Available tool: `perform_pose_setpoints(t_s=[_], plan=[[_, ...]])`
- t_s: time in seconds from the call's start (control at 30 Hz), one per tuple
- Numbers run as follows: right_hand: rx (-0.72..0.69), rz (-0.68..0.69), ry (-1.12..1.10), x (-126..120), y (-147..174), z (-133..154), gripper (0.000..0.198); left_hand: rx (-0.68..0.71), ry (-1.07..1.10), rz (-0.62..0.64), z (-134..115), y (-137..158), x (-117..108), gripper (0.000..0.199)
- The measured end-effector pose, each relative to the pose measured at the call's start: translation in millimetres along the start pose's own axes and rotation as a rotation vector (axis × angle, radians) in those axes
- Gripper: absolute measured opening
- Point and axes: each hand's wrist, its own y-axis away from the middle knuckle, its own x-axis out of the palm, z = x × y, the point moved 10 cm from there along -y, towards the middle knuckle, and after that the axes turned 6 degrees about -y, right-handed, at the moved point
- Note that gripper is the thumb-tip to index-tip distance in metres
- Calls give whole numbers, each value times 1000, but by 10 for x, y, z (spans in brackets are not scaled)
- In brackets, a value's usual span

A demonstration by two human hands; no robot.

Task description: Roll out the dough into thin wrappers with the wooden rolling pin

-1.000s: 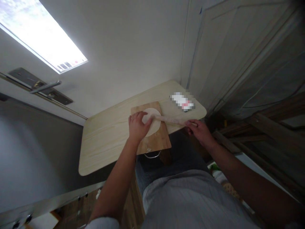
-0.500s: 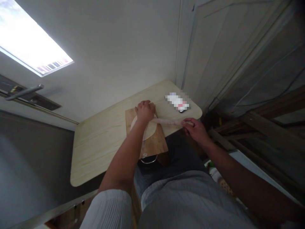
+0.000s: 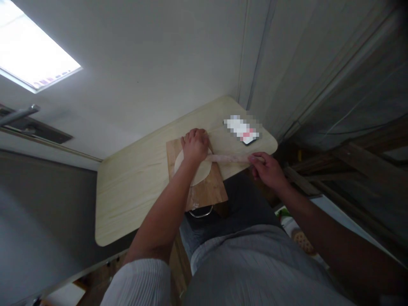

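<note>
A round, flat sheet of dough (image 3: 203, 173) lies on a wooden cutting board (image 3: 208, 192). My left hand (image 3: 195, 144) rests at its far edge with bent fingers closed over the dough; the fingertips are hidden. To the right, my right hand (image 3: 267, 170) pinches one end of a pale wooden rolling pin (image 3: 230, 158). The pin reaches leftward to the dough's right edge, and its other end is hidden near my left hand and wrist.
The board overhangs the near edge of a light wood-grain table (image 3: 127, 187). A phone (image 3: 244, 129), partly blurred out, lies toward the table's right end. A wall and a door with a handle (image 3: 22, 114) stand behind. Wooden beams (image 3: 366, 161) are at the right.
The camera view has shifted slightly. Both hands keep nearly the same places around the dough and pin, with the right hand a little farther from the left.
</note>
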Motion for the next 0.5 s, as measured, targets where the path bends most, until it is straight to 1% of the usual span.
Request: perform_pose_setpoints(t_s=[0.17,0.5], plan=[[-28,-3,17,-8,-5,-14,38,35,11,-31,-20,52,-28,39],[-50,-12,47,-30,37,-2,32,46,13,-19,-20,132,1,41]])
